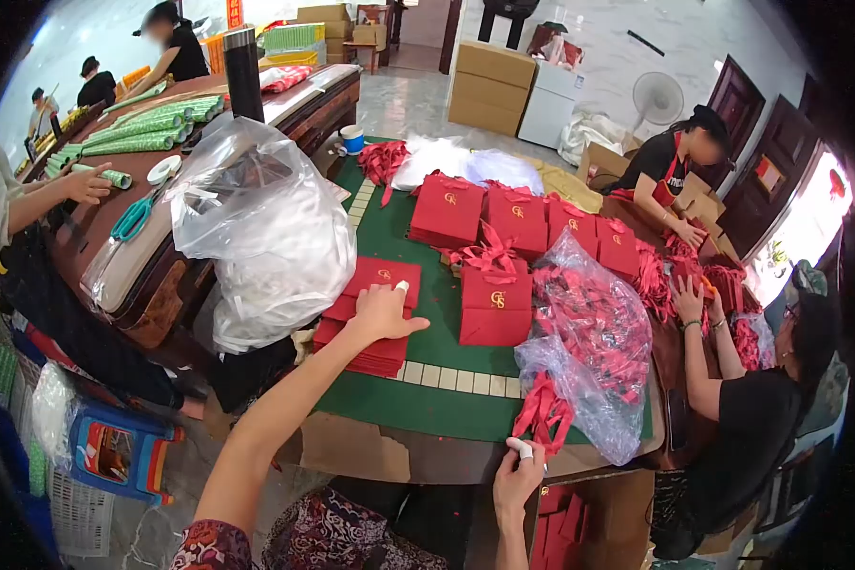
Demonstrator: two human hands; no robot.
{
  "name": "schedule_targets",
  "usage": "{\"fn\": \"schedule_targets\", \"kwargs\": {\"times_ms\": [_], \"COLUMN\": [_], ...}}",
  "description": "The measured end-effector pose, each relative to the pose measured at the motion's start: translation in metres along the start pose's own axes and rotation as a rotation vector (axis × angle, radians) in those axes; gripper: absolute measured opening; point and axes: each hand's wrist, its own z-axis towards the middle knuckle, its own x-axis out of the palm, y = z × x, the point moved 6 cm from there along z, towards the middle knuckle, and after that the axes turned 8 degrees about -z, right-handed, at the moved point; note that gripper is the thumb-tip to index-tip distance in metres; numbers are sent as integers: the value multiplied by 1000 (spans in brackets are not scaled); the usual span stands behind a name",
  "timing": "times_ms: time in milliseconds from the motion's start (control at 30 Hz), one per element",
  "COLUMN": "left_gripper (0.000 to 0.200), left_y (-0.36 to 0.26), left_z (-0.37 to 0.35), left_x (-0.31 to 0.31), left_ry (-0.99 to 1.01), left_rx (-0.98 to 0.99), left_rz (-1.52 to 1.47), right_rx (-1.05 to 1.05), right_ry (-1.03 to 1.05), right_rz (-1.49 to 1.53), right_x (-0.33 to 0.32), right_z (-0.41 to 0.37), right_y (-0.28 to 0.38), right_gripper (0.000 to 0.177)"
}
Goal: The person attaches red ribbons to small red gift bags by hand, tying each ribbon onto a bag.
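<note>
My left hand (387,312) lies with fingers apart on a stack of red paper gift bags (356,353) marked with gold letters. White tape covers one fingertip. At the table's front edge, my right hand (518,480), with a white wrap on a finger, pinches the lower end of a bunch of red ribbons (544,413). These ribbons hang from the mouth of a clear plastic bag (594,323) full of red ribbon. Between my hands, farther back, sits another red gift bag (496,312) with a ribbon bow on top.
Several stacks of red bags (446,209) line the far side of the green mat (427,328). A plastic bag of white material (280,256) bulges at left, near teal scissors (133,218). Co-workers' hands (689,299) work at right. An open carton (608,518) stands below.
</note>
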Motion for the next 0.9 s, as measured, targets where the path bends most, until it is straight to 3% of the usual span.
{"fn": "schedule_targets", "kwargs": {"times_ms": [33,233,400,533,600,700,833,900], "left_gripper": [81,60,47,41,38,40,45,49], "left_y": [0,-45,-56,-69,-87,-109,-118,-113], "left_z": [-2,-56,-73,-91,-117,-167,-228,-243], "left_x": [4,-14,12,1,-13,-13,24,43], "left_ry": [82,-60,-283,-279,-372,-328,-45,4], "left_rx": [-4,234,326,392,582,712,750,746], "left_rz": [23,-8,295,208,64,-8,-23,-1], "right_rx": [-12,7,-16,-51,-41,-13,-33,-37], "right_ry": [4,46,78,51,36,79,95,105], "right_rz": [26,135,151,145,135,155,183,251], "right_x": [-1,5,9,4,1,0,-3,-5], "right_z": [0,-4,-2,-2,-2,-1,1,1], "right_y": [3,12,21,24,23,22,33,38], "right_gripper": [19,19,18,18,17,15,14,17]}}
